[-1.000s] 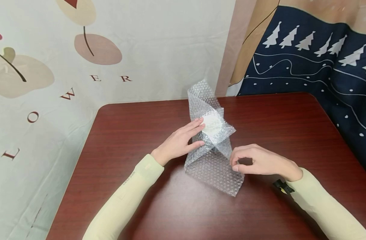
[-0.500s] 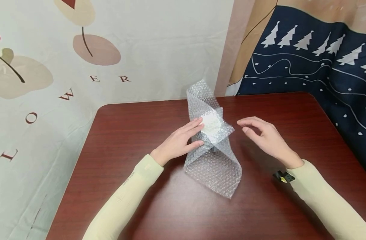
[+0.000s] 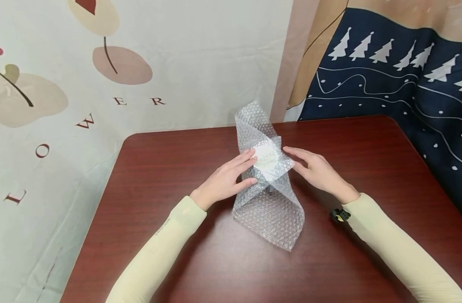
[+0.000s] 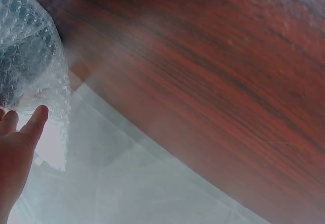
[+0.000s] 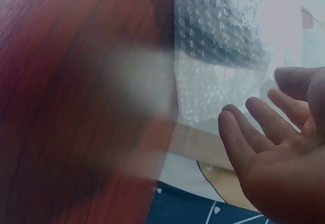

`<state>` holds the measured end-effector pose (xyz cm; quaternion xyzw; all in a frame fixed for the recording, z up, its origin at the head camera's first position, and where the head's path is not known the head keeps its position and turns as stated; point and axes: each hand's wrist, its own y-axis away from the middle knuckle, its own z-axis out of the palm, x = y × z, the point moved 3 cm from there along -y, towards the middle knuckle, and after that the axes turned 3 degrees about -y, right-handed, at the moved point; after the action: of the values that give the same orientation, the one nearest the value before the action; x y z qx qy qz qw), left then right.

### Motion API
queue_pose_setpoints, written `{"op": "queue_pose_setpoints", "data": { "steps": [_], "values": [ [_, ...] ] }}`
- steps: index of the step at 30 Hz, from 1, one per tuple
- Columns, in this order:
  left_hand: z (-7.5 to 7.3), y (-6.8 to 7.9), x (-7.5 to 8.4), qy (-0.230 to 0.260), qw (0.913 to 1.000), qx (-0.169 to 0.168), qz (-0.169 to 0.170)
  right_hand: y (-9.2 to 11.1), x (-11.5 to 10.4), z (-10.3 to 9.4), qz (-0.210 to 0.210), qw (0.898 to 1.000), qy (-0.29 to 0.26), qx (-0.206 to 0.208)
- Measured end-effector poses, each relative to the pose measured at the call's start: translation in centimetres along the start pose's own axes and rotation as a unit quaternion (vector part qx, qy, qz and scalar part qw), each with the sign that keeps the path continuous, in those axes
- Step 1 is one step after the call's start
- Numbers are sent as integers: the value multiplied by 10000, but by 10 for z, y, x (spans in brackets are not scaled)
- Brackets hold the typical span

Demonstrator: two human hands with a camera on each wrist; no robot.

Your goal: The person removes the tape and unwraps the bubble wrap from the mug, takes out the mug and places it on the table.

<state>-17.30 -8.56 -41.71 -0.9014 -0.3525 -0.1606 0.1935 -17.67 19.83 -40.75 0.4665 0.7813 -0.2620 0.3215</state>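
A sheet of clear bubble wrap (image 3: pixel 272 216) lies partly folded over itself, its near flap spread flat. Something bright white (image 3: pixel 266 156) shows at its middle; what it is cannot be made out. My left hand (image 3: pixel 225 179) rests on the wrap's left side with fingers extended. Beside the pointed right corner of the wrap, my right hand (image 3: pixel 321 170) holds its fingers loosely apart; whether the thumb touches that corner is unclear. In the right wrist view, a dark curved shape (image 5: pixel 223 46) shows through the bubble wrap (image 5: pixel 198 94), and nothing is pinched between the fingers.
Everything lies on a dark red wooden table (image 3: pixel 170 164). Behind it hangs a pale cloth (image 3: pixel 200 54) with printed letters, and a navy cloth (image 3: pixel 367 101) with white trees hangs at the right. A small dark device (image 3: pixel 340 215) is on the right wrist.
My right hand has let go of the wrap's lower right edge, lifted away, then moved up and left to the right corner. My left hand has stayed in place.
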Motion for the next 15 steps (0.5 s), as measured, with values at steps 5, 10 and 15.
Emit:
{"op": "queue_pose_setpoints", "data": {
  "steps": [5,10,15],
  "values": [
    [1,0,1,31,10000,50,55,-4,-1,6,80,9993,-333,-156],
    [1,1,1,69,9999,63,46,-7,-3,10,159,9987,-478,-93],
    [1,1,1,88,9999,69,31,-10,-5,14,193,9987,-460,-76]
  ]
}}
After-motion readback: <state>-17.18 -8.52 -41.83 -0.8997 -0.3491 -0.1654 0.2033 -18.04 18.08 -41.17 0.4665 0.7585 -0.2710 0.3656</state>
